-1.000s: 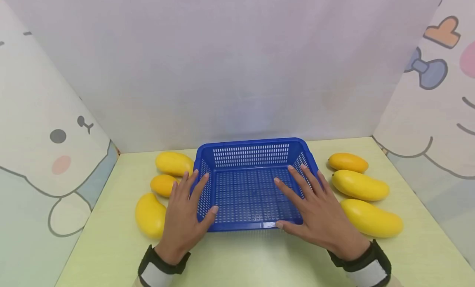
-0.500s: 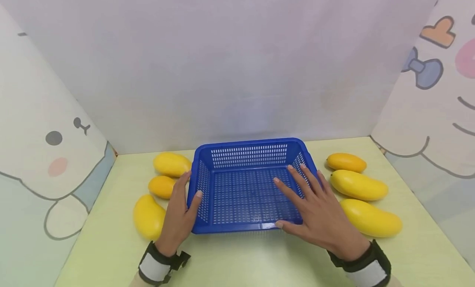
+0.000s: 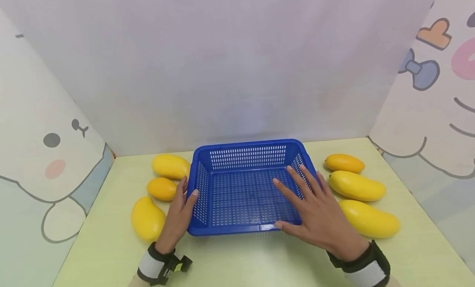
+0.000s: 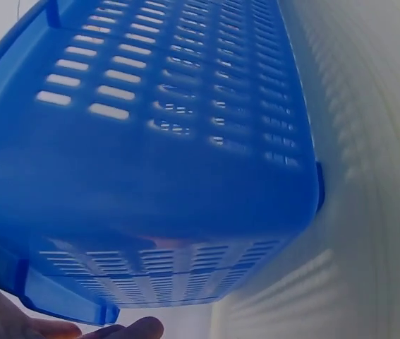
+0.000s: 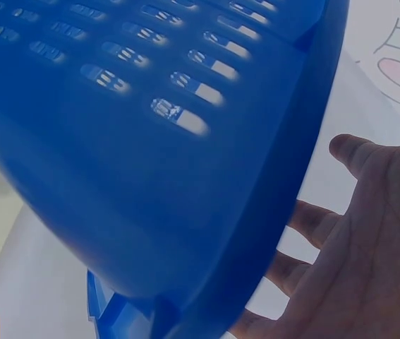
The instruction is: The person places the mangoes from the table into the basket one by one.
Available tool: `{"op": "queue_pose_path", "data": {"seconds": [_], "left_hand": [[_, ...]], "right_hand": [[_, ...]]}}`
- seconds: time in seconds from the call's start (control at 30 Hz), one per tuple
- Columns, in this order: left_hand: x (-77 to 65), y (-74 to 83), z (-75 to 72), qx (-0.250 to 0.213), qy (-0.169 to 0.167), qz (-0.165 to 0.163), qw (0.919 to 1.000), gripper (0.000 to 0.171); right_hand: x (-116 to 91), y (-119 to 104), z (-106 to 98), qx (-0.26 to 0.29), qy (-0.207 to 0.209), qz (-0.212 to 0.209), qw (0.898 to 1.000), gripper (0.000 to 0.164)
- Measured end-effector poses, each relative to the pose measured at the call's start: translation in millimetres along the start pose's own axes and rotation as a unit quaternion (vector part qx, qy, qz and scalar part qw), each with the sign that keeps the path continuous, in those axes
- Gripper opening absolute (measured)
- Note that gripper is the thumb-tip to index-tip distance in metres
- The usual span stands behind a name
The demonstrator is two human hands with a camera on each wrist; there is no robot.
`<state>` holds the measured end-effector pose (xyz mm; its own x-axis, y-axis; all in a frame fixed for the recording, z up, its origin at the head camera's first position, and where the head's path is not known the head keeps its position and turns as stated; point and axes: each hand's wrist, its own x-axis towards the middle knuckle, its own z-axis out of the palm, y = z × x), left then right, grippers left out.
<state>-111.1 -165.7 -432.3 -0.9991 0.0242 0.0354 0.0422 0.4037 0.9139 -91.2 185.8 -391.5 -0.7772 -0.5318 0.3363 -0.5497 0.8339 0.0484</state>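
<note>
A blue plastic basket (image 3: 237, 229) with slotted walls stands in the middle of the table, nothing inside it. My left hand (image 3: 177, 216) holds its left rim, thumb over the edge and fingers outside; the left wrist view shows those fingertips (image 4: 147, 328) by the rim's lip, below the slotted wall. Spread out over the basket's front right corner is my right hand (image 3: 320, 217), palm down with fingers straight. In the right wrist view its fingers (image 5: 312, 220) reach along the rim, partly behind it.
Left of the basket lie three yellow mango-shaped fruits, the nearest (image 3: 147, 219) beside my left hand. Three more line the right side, the nearest (image 3: 371, 221) partly behind my right hand. A pale wall (image 3: 237, 72) rises behind the table (image 3: 237, 262), with cartoon-printed panels on both sides.
My left hand has moved from spread over the basket's left edge to outside it, its fingers closing on the rim. The right hand has kept its spread pose.
</note>
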Motion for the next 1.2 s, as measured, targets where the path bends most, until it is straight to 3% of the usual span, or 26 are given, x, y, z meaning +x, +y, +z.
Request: {"op": "queue_pose_path", "data": {"seconds": [0.2,0.3,0.5,0.73,1.2], "left_hand": [[1.6,-0.8,0.2,-0.074,-0.042,-0.067,0.9941,0.060],[1.3,-1.8,1.3,-0.070,-0.050,-0.080,0.9930,0.061],[2.1,-5.4,2.8,-0.052,-0.050,-0.093,0.9930,0.055],[4.2,-8.9,1.7,-0.067,-0.058,-0.108,0.9902,0.048],[2.7,-6.9,2.9,-0.084,-0.059,-0.117,0.9877,0.049]], "right_hand": [[0.2,1.3,0.7,-0.003,0.000,-0.002,1.000,0.084],[-0.1,1.6,1.4,-0.001,0.000,-0.002,1.000,0.084],[-0.1,1.3,2.5,0.000,-0.001,-0.001,1.000,0.083],[1.0,0.5,4.5,-0.001,-0.003,-0.005,1.000,0.082],[0.7,-0.8,3.5,0.004,-0.009,-0.006,1.000,0.083]]}}
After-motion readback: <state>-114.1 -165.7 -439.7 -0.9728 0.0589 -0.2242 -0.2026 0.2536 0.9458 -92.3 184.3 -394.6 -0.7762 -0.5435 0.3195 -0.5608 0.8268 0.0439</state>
